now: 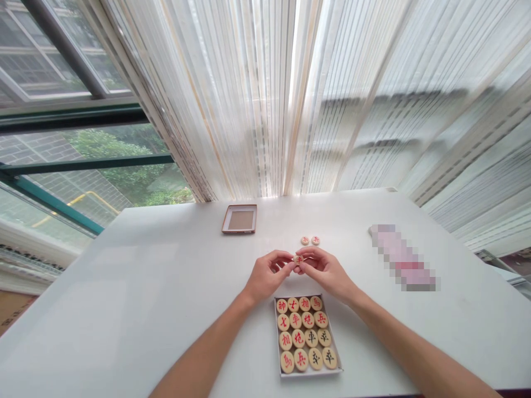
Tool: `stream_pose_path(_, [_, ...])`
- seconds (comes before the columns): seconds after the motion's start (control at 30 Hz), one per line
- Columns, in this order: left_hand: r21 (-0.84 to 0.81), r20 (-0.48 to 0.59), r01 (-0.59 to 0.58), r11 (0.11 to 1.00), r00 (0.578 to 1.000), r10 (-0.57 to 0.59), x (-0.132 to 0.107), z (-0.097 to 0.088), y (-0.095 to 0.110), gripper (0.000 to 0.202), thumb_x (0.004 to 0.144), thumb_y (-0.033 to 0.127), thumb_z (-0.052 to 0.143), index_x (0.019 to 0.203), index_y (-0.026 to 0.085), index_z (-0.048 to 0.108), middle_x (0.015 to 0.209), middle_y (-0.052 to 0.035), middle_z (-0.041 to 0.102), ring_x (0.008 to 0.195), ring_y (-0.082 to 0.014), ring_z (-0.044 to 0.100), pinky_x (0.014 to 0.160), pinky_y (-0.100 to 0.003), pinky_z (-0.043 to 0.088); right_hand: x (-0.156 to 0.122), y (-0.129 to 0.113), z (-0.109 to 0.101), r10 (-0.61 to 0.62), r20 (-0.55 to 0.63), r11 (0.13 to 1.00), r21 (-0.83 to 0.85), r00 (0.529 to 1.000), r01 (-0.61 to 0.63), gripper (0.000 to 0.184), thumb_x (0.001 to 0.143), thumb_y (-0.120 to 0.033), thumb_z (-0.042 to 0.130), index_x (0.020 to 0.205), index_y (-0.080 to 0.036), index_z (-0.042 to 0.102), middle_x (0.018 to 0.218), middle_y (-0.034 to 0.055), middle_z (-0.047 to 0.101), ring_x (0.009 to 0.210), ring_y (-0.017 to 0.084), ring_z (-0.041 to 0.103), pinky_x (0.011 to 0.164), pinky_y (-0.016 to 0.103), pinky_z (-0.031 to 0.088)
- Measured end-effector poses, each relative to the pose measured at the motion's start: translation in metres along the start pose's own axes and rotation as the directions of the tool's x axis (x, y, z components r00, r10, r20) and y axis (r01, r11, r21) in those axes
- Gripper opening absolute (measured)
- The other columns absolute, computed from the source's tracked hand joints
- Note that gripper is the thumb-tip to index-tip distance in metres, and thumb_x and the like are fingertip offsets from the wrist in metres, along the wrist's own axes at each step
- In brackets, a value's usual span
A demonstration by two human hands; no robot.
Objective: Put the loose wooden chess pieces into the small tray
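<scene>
Between the fingertips of both hands is a round wooden Chinese chess piece with a character on its face. My left hand pinches it from the left side, and my right hand grips it from the right. Just beyond my fingers lie two loose chess pieces, one beside the other, both with red characters. Nearer to me than my hands sits an open white box, filled with rows of chess pieces, most marked in red and several in black.
A shallow brown-edged box lid lies inside-up toward the back of the white table. At the right is a pixelated pinkish long object. Striped curtains hang behind the table, with an open window on the left.
</scene>
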State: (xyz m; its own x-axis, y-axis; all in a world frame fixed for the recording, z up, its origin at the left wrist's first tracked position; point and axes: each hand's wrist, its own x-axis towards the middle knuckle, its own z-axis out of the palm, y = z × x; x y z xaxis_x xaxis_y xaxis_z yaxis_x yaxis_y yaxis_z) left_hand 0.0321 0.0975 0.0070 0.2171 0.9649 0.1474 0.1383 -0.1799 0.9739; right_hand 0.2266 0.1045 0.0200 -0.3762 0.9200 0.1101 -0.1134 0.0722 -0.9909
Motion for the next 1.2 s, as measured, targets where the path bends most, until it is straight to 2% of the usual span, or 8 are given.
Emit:
stream_pose_path(0.2, [0.026, -0.004, 0.008, 1.000, 1.000, -0.008, 0.000, -0.001, 0.001, 0.030, 0.087, 0.043, 0.070, 0.101, 0.016, 0.071, 0.090, -0.0065, 0.074, 0.073, -0.0152, 0.067, 0.067, -0.025, 0.054, 0.001, 0.005, -0.003, -0.006, -0.023, 0.999, -0.046, 1.000, 0.005, 0.026, 0.084, -0.039, 0.075, 0.099, -0.021, 0.063, 0.094, 0.0036, 0.070, 0.088, 0.019, 0.070, 0.084, 0.035, 0.057])
stream_pose_path(0.37, [0.028, 0.010, 0.029, 0.999, 1.000, -0.029, -0.001, -0.001, 0.004, 0.030, 0.091, 0.043, 0.065, 0.100, 0.016, 0.069, 0.086, -0.0060, 0.074, 0.068, -0.0143, 0.066, 0.065, -0.025, 0.052, 0.002, 0.007, -0.007, -0.035, -0.043, 0.994, -0.105, 0.998, 0.030, 0.027, 0.085, -0.043, 0.074, 0.096, -0.022, 0.060, 0.086, 0.0006, 0.062, 0.081, 0.017, 0.065, 0.076, 0.031, 0.055])
stream_pose_path(0.5, [0.057, 0.067, 0.013, 0.998, 0.998, -0.017, -0.002, -0.001, 0.007, 0.028, 0.093, 0.043, 0.062, 0.099, 0.016, 0.070, 0.086, -0.0061, 0.075, 0.071, -0.0148, 0.066, 0.065, -0.025, 0.052, 0.003, 0.007, -0.010, -0.050, -0.053, 0.994, -0.105, 0.997, 0.044, 0.028, 0.085, -0.045, 0.074, 0.092, -0.023, 0.058, 0.081, -0.0011, 0.058, 0.075, 0.015, 0.061, 0.070, 0.030, 0.054])
stream_pose_path(0.67, [0.144, 0.152, -0.018, 0.989, 0.988, -0.004, -0.003, -0.002, 0.010, 0.027, 0.094, 0.041, 0.060, 0.096, 0.018, 0.072, 0.084, -0.0054, 0.076, 0.072, -0.0157, 0.067, 0.064, -0.025, 0.050, 0.004, 0.004, -0.013, -0.058, -0.084, 0.991, -0.123, 0.995, 0.048, 0.029, 0.087, -0.049, 0.071, 0.094, -0.023, 0.060, 0.078, -0.0005, 0.061, 0.073, 0.017, 0.064, 0.072, 0.034, 0.056])
stream_pose_path(0.9, [0.214, 0.192, -0.052, 0.975, 0.981, 0.010, -0.005, -0.002, 0.011, 0.023, 0.095, 0.037, 0.058, 0.097, 0.018, 0.072, 0.084, -0.0042, 0.077, 0.072, -0.0155, 0.068, 0.063, -0.024, 0.048, 0.004, 0.001, -0.015, -0.053, -0.075, 0.994, -0.100, 0.996, 0.045, 0.028, 0.089, -0.045, 0.069, 0.103, -0.022, 0.065, 0.086, 0.0023, 0.066, 0.078, 0.019, 0.070, 0.081, 0.041, 0.058])
stream_pose_path(1.07, [0.250, 0.230, -0.059, 0.966, 0.973, 0.000, -0.005, -0.002, 0.010, 0.023, 0.093, 0.036, 0.058, 0.097, 0.019, 0.073, 0.083, -0.0040, 0.078, 0.071, -0.0160, 0.068, 0.066, -0.025, 0.050, 0.003, -0.002, -0.019, -0.074, -0.080, 0.995, -0.065, 0.994, 0.069, 0.031, 0.089, -0.044, 0.070, 0.111, -0.022, 0.067, 0.102, 0.0073, 0.067, 0.084, 0.021, 0.070, 0.081, 0.042, 0.058])
stream_pose_path(1.2, [0.279, 0.266, -0.091, 0.956, 0.964, 0.014, -0.005, -0.004, 0.011, 0.026, 0.093, 0.037, 0.059, 0.091, 0.018, 0.075, 0.081, -0.0043, 0.078, 0.066, -0.0150, 0.064, 0.062, -0.025, 0.049, 0.004, -0.004, -0.022, -0.080, -0.080, 0.995, -0.059, 0.994, 0.076, 0.031, 0.089, -0.043, 0.069, 0.113, -0.023, 0.067, 0.101, 0.0067, 0.068, 0.083, 0.021, 0.070, 0.083, 0.043, 0.058])
